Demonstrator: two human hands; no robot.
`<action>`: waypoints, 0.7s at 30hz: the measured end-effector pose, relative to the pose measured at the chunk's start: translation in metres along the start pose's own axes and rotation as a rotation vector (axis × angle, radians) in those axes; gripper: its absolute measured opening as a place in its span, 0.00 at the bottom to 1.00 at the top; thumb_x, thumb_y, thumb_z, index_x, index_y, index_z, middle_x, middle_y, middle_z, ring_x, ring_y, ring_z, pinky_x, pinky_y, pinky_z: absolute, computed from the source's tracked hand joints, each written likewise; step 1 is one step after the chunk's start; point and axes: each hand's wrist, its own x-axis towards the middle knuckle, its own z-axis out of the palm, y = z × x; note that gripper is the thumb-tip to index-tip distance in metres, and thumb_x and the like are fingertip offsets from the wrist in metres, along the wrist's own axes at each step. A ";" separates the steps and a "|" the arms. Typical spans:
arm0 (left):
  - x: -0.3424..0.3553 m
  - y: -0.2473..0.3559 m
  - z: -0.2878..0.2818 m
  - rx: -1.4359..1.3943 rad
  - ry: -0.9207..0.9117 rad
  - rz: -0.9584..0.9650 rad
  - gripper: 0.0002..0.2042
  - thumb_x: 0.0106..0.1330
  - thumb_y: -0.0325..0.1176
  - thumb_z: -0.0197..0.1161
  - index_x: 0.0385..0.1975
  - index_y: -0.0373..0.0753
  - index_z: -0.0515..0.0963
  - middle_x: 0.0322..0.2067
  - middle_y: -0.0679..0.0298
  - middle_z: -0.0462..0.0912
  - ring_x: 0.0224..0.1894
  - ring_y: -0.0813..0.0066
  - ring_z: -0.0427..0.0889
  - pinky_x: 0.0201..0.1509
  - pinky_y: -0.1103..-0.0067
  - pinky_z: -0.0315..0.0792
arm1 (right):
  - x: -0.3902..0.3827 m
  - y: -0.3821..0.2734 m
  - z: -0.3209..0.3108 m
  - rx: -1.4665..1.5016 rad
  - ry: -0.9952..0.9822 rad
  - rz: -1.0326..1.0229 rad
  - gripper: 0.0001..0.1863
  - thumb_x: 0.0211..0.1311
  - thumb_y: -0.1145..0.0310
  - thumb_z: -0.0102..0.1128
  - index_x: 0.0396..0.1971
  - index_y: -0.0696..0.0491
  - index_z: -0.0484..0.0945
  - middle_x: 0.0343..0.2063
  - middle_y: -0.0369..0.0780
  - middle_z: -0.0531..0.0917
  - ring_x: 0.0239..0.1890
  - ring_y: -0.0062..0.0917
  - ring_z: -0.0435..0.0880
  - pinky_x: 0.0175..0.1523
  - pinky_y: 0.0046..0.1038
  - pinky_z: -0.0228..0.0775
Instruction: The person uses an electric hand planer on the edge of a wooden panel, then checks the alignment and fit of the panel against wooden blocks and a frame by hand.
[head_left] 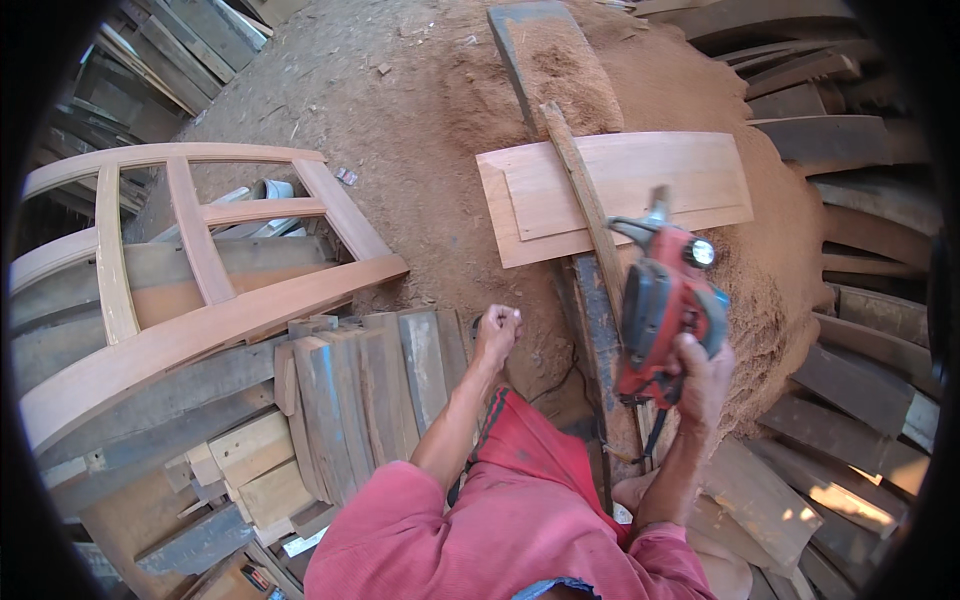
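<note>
A red and dark power tool (655,310), shaped like a hand planer or belt sander, is gripped by my right hand (703,378) at its rear handle. It is tilted and partly blurred over the bench. Just beyond its front lies a pale wooden panel (690,175) with a raised centre field. Across the panel runs a narrow wooden strip (578,180). My left hand (497,335) hangs to the left of the bench, fingers curled closed, with nothing visible in them.
A narrow plank bench (508,60) carries the panel. Reddish sawdust (775,300) is heaped to the right. At left, a curved wooden frame (215,325) rests on stacked boards (350,400). Several dark boards (870,230) line the right side. A cord (655,430) trails from the tool.
</note>
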 end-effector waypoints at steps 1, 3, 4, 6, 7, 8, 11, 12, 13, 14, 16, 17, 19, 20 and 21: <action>-0.009 -0.008 -0.006 0.017 0.044 0.037 0.16 0.73 0.42 0.63 0.46 0.35 0.73 0.37 0.61 0.80 0.35 0.78 0.78 0.39 0.77 0.76 | -0.003 -0.001 0.024 -0.018 -0.030 -0.001 0.20 0.62 0.70 0.62 0.53 0.58 0.74 0.31 0.35 0.78 0.23 0.14 0.75 0.26 0.20 0.68; -0.025 -0.012 -0.018 0.045 0.139 0.108 0.22 0.72 0.47 0.65 0.52 0.33 0.72 0.42 0.60 0.79 0.42 0.76 0.78 0.47 0.76 0.75 | -0.010 -0.002 0.065 -0.052 -0.138 0.022 0.19 0.62 0.69 0.63 0.51 0.58 0.75 0.31 0.35 0.78 0.25 0.15 0.77 0.25 0.19 0.69; -0.031 -0.009 -0.024 0.016 0.160 0.161 0.26 0.71 0.49 0.65 0.54 0.32 0.71 0.44 0.60 0.78 0.45 0.75 0.77 0.50 0.76 0.74 | -0.014 -0.002 0.080 -0.067 -0.210 0.046 0.20 0.61 0.68 0.63 0.52 0.58 0.75 0.32 0.35 0.79 0.26 0.15 0.78 0.24 0.19 0.70; -0.062 0.039 -0.027 -0.032 0.191 0.263 0.32 0.69 0.54 0.66 0.59 0.31 0.69 0.47 0.59 0.76 0.50 0.74 0.75 0.56 0.76 0.71 | -0.019 0.001 0.104 -0.108 -0.331 0.102 0.19 0.62 0.69 0.63 0.51 0.58 0.74 0.35 0.36 0.79 0.32 0.16 0.79 0.32 0.24 0.75; -0.077 0.067 -0.026 -0.050 0.201 0.274 0.39 0.66 0.59 0.66 0.63 0.29 0.68 0.47 0.60 0.76 0.49 0.73 0.75 0.57 0.76 0.70 | -0.020 0.007 0.116 -0.127 -0.364 0.082 0.21 0.61 0.70 0.63 0.54 0.59 0.74 0.37 0.36 0.80 0.37 0.19 0.78 0.42 0.27 0.74; -0.086 0.082 -0.029 -0.045 0.198 0.328 0.40 0.66 0.60 0.66 0.64 0.29 0.67 0.47 0.59 0.75 0.49 0.72 0.75 0.57 0.76 0.70 | -0.021 0.011 0.128 -0.136 -0.409 0.072 0.22 0.61 0.71 0.63 0.55 0.60 0.74 0.39 0.37 0.80 0.40 0.20 0.78 0.46 0.29 0.74; -0.091 0.104 -0.041 0.052 0.167 0.479 0.44 0.65 0.62 0.67 0.66 0.27 0.67 0.49 0.57 0.75 0.51 0.67 0.76 0.58 0.72 0.71 | -0.020 0.025 0.157 -0.181 -0.500 -0.061 0.23 0.62 0.72 0.62 0.57 0.61 0.74 0.41 0.39 0.81 0.43 0.22 0.79 0.50 0.31 0.74; -0.091 0.109 -0.041 0.152 0.188 0.503 0.43 0.64 0.60 0.68 0.65 0.27 0.68 0.49 0.57 0.75 0.52 0.66 0.76 0.58 0.71 0.72 | -0.019 0.029 0.165 -0.198 -0.498 -0.075 0.22 0.62 0.71 0.62 0.56 0.61 0.74 0.41 0.39 0.81 0.42 0.22 0.79 0.49 0.31 0.74; -0.092 0.115 -0.040 0.253 0.207 0.526 0.42 0.64 0.59 0.69 0.64 0.27 0.70 0.49 0.56 0.75 0.52 0.64 0.77 0.58 0.70 0.72 | -0.017 0.032 0.171 -0.214 -0.493 -0.089 0.22 0.62 0.71 0.62 0.55 0.61 0.74 0.41 0.40 0.81 0.41 0.23 0.80 0.49 0.31 0.75; -0.091 0.120 -0.039 0.351 0.231 0.545 0.41 0.63 0.58 0.71 0.63 0.27 0.71 0.48 0.55 0.75 0.52 0.63 0.77 0.58 0.69 0.72 | -0.016 0.037 0.176 -0.233 -0.494 -0.100 0.21 0.62 0.71 0.62 0.54 0.61 0.74 0.40 0.40 0.81 0.40 0.23 0.80 0.48 0.31 0.75; -0.080 0.119 -0.033 0.366 0.258 0.489 0.39 0.61 0.55 0.74 0.62 0.27 0.73 0.47 0.54 0.75 0.51 0.61 0.78 0.57 0.68 0.73 | -0.009 0.052 0.182 -0.267 -0.482 -0.131 0.18 0.61 0.70 0.63 0.49 0.61 0.76 0.35 0.41 0.82 0.36 0.24 0.80 0.44 0.32 0.76; -0.074 0.119 -0.031 0.376 0.270 0.459 0.39 0.60 0.54 0.75 0.61 0.28 0.74 0.47 0.53 0.75 0.51 0.60 0.78 0.57 0.67 0.73 | -0.005 0.058 0.182 -0.301 -0.481 -0.144 0.17 0.61 0.70 0.63 0.48 0.61 0.76 0.34 0.41 0.82 0.35 0.24 0.80 0.43 0.32 0.76; -0.064 0.121 -0.030 0.391 0.293 0.446 0.38 0.58 0.52 0.77 0.61 0.29 0.74 0.46 0.53 0.76 0.49 0.61 0.79 0.55 0.68 0.74 | 0.004 0.067 0.185 -0.337 -0.471 -0.161 0.16 0.61 0.70 0.63 0.47 0.61 0.77 0.32 0.41 0.82 0.34 0.23 0.80 0.42 0.32 0.76; -0.059 0.121 -0.029 0.403 0.301 0.436 0.37 0.57 0.51 0.78 0.61 0.30 0.75 0.45 0.53 0.76 0.48 0.61 0.79 0.54 0.69 0.75 | 0.008 0.070 0.189 -0.336 -0.459 -0.160 0.15 0.61 0.70 0.64 0.46 0.61 0.77 0.31 0.41 0.82 0.34 0.23 0.80 0.42 0.32 0.75; -0.052 0.120 -0.032 0.410 0.289 0.442 0.37 0.57 0.51 0.78 0.60 0.30 0.75 0.45 0.53 0.76 0.48 0.61 0.80 0.53 0.69 0.75 | 0.012 0.073 0.192 -0.335 -0.447 -0.160 0.15 0.61 0.70 0.64 0.45 0.61 0.77 0.30 0.41 0.82 0.34 0.23 0.80 0.42 0.32 0.75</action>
